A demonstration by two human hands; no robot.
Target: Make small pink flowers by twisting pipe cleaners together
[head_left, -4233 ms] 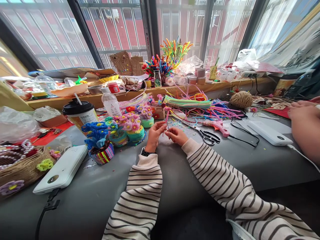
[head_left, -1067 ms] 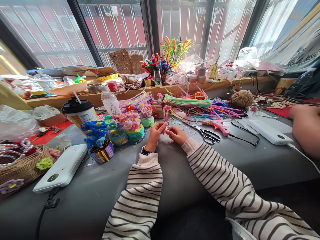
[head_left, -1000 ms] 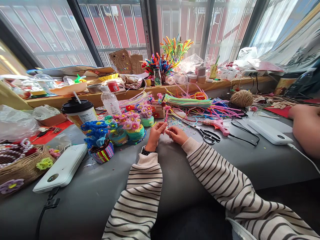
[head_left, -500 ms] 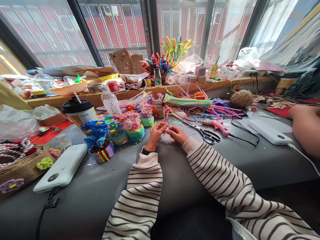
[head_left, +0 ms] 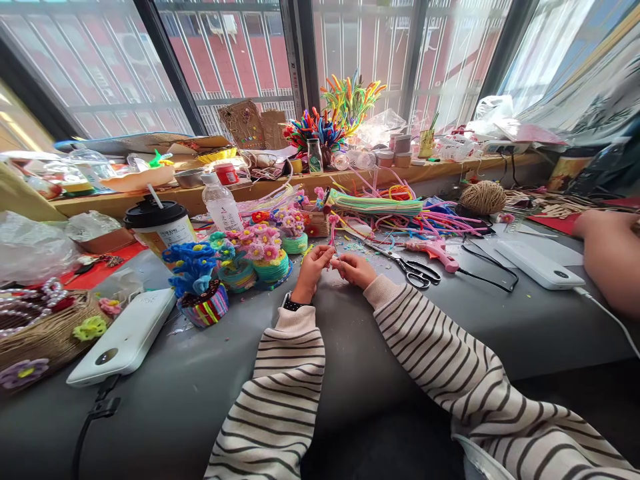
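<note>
My left hand [head_left: 313, 272] is closed in a pinch on the stem of a small pink pipe-cleaner flower [head_left: 333, 219], whose head points up above the fingertips. My right hand [head_left: 356, 269] is also pinched, its fingertips meeting the left ones on the lower stem. Exactly what lies between the fingertips is partly hidden. Left of the hands stand pots of pipe-cleaner flowers: a blue one [head_left: 203, 283] in a striped pot and a pink one [head_left: 267, 253] in a turquoise and yellow pot. Black-handled scissors [head_left: 420, 272] lie open to the right.
A pink glue gun [head_left: 437, 253] rests beyond the scissors. Loose pipe cleaners [head_left: 380, 202] and a twine ball [head_left: 483, 197] lie behind. White power banks [head_left: 125, 340] sit on both sides. A lidded cup [head_left: 159, 223] and bottle [head_left: 221, 203] stand left. Another person's arm [head_left: 610, 260] reaches in at right.
The pink flower's head has shifted slightly left above my fingertips. Both hands keep nearly the same place and grip. The other person's arm has moved a little left.
</note>
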